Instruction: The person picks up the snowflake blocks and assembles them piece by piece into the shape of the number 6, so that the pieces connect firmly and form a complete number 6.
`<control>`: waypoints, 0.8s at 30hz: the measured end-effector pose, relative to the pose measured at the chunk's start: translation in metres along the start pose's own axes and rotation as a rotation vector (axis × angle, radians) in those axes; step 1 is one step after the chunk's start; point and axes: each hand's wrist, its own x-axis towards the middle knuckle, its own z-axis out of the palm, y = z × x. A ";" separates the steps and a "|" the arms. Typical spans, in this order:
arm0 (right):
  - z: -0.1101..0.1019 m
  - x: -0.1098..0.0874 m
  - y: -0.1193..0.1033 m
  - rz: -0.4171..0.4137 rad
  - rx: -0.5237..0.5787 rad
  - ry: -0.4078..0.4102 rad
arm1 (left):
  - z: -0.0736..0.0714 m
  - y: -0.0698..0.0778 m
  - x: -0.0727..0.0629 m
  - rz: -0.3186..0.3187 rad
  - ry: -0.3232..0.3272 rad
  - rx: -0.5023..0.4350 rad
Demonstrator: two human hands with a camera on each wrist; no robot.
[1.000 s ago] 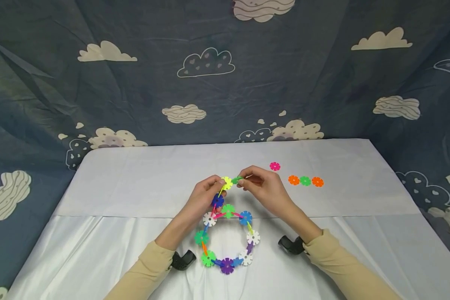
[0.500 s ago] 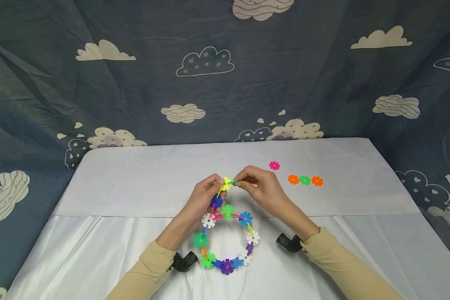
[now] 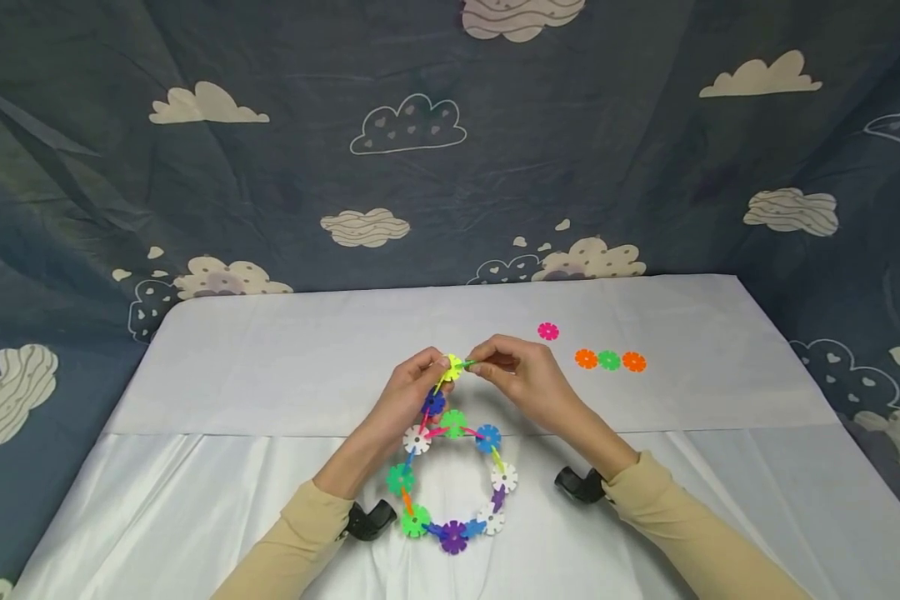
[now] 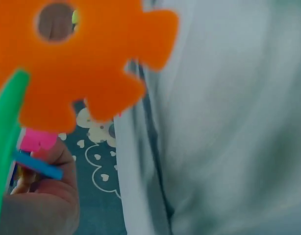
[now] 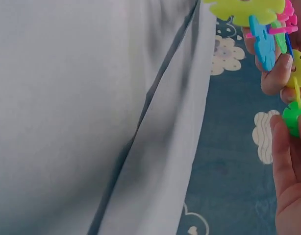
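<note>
My left hand (image 3: 405,396) pinches a yellow flower-shaped interlocking disc (image 3: 452,367) between thumb and fingers. That disc tops a short tail of discs, with a dark blue disc (image 3: 433,403) below it, leading down to a ring of linked discs (image 3: 453,537) in many colours. From the right, my right hand (image 3: 521,375) pinches a green disc (image 5: 291,119), seen edge-on in the head view right at the yellow disc's edge. In the left wrist view, an orange disc (image 4: 106,63) of the ring looms close and covers part of the left hand (image 4: 47,205).
On the white-covered table (image 3: 270,358), a pink disc (image 3: 548,332) lies beyond the right hand. Two orange discs, one of them nearer (image 3: 587,359), flank a loose green disc (image 3: 609,361) to the right. A dark cloud-print cloth (image 3: 420,192) hangs behind.
My right hand has shifted slightly left and turned the green disc from a flatter tilt to edge-on, against the yellow disc's edge. The left hand has stayed nearly still.
</note>
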 end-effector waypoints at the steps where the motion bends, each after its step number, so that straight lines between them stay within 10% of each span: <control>1: -0.001 -0.001 0.001 0.030 0.011 -0.007 | 0.001 0.000 0.001 -0.008 -0.009 -0.001; 10: -0.020 -0.007 0.011 0.265 -0.033 -0.096 | 0.006 0.000 0.004 -0.022 0.008 0.027; 19: -0.062 -0.005 0.044 0.392 0.004 -0.011 | 0.009 -0.006 0.006 -0.002 0.082 -0.035; 24: -0.083 0.005 0.058 0.427 -0.180 0.009 | 0.010 -0.007 0.007 0.011 0.090 -0.060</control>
